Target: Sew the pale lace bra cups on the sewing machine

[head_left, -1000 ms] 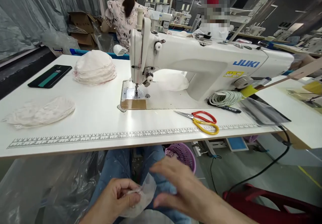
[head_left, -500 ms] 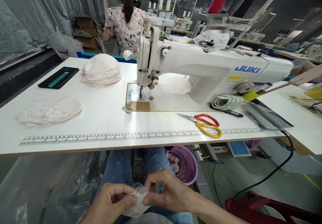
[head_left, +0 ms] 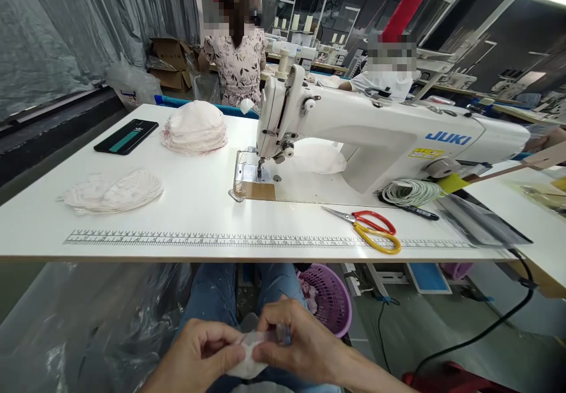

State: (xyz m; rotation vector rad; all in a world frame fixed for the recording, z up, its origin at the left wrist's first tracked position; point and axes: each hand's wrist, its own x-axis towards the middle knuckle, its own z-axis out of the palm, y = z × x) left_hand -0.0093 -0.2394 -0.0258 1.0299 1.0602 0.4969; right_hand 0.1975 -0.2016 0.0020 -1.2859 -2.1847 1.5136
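Observation:
Over my lap, my left hand (head_left: 212,349) pinches one side of a small piece of thin white fabric (head_left: 250,365). My right hand (head_left: 294,340) grips its other side, thumb and fingers pressed together close to the left thumb. Part of the fabric is hidden behind my fingers. Above them on the table stands a white sewing machine (head_left: 380,128). To its left are a tall stack of white fabric pieces (head_left: 194,126) and a lower, flatter pile of white pieces (head_left: 112,191).
Scissors (head_left: 374,228) with red and yellow handles lie by the ruler strip (head_left: 247,241) along the table's front edge. A phone (head_left: 127,136) rests at the left. A cord coil (head_left: 409,192) sits at the machine's base. Below is a purple basket (head_left: 329,299). Two people are beyond.
The whole view has shifted a little, so the table and machine sit farther right. My hands stay on the white fabric, which is turned slightly between my fingers.

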